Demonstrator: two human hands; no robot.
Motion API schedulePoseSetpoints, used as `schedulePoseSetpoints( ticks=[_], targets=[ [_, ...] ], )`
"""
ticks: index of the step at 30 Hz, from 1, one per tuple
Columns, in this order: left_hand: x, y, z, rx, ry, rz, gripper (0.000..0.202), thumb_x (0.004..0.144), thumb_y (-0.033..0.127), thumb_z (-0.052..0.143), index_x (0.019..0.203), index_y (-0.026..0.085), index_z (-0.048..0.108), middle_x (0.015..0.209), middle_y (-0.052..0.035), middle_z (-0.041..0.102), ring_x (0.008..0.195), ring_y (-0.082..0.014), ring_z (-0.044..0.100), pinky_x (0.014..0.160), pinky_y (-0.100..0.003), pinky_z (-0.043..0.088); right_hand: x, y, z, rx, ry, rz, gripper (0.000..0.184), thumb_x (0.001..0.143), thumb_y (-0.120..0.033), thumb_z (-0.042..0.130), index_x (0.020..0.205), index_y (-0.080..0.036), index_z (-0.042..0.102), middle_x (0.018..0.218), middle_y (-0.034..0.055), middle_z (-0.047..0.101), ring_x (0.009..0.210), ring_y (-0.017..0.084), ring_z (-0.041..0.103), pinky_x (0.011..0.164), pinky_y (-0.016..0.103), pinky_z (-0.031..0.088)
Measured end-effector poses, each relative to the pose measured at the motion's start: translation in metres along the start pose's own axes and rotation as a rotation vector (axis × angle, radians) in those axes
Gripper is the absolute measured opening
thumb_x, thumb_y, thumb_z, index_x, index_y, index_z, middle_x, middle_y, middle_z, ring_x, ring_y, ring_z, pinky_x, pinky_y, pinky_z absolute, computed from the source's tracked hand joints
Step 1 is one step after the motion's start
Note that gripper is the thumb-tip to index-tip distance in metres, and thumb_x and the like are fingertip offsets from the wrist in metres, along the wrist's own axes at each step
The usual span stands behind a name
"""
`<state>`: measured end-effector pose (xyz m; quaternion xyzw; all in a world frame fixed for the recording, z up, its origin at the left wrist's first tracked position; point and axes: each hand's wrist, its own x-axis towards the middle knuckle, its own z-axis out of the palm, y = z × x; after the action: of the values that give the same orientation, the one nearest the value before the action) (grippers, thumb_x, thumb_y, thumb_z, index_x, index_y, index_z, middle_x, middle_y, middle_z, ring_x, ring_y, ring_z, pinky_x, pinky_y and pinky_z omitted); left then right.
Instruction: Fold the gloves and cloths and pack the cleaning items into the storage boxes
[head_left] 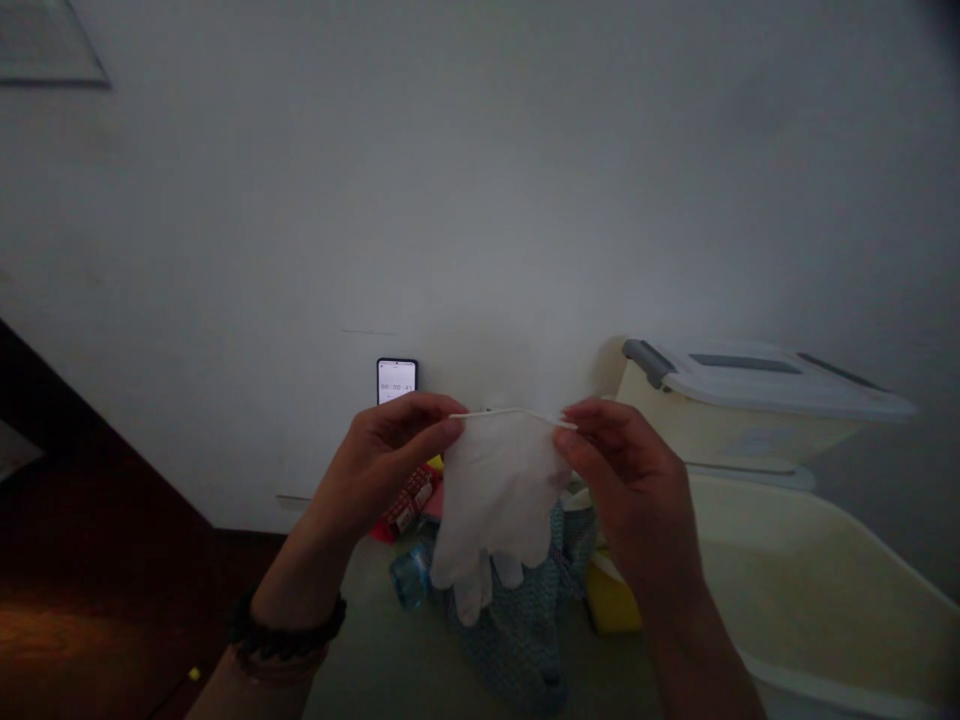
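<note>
A pair of thin white gloves [499,490], or one glove, hangs fingers down between my hands; I cannot tell which. My left hand [390,450] pinches the left end of its cuff between thumb and fingers. At the right end of the cuff, my right hand [630,480] grips it the same way. The cuff edge is stretched nearly level. Behind and below the white fabric lies a blue-grey patterned cloth [510,640], partly hidden by it.
A phone [397,380] showing a timer leans against the white wall. Beside the cloth are a clear bluish container [409,578], a red patterned packet [405,510] and a yellow item [611,600]. Cream bins, one lidded [750,420] and one open [817,520], stand at right.
</note>
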<state>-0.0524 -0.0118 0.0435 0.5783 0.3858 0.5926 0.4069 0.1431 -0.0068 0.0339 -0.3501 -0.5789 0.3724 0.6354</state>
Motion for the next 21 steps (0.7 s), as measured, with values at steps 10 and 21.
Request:
schedulePoseSetpoints(
  ticks=[10,21],
  targets=[
    [0.002,-0.002,0.002,-0.078,-0.004,-0.063,0.006,0.07,0.017,0.073,0.071,0.016,0.067,0.066,0.0029,0.065,0.06,-0.0057,0.058,0.056,-0.013,0.046,0.0,0.004,-0.005,-0.136,-0.067,-0.056,0.008,0.08,-0.02,0.063,0.083,-0.027,0.063,0.075,-0.0066,0.064,0.068,0.007,0.059,0.059,0.017,0.048],
    [-0.007,0.005,0.01,0.035,0.228,0.278,0.019,0.068,0.013,0.073,0.081,0.019,0.061,0.072,0.002,0.067,0.065,-0.0092,0.063,0.059,-0.016,0.052,-0.008,-0.007,0.001,-0.023,0.046,-0.129,0.018,0.077,-0.017,0.067,0.09,-0.029,0.062,0.082,-0.0058,0.064,0.074,0.007,0.06,0.066,0.015,0.05]
  ],
)
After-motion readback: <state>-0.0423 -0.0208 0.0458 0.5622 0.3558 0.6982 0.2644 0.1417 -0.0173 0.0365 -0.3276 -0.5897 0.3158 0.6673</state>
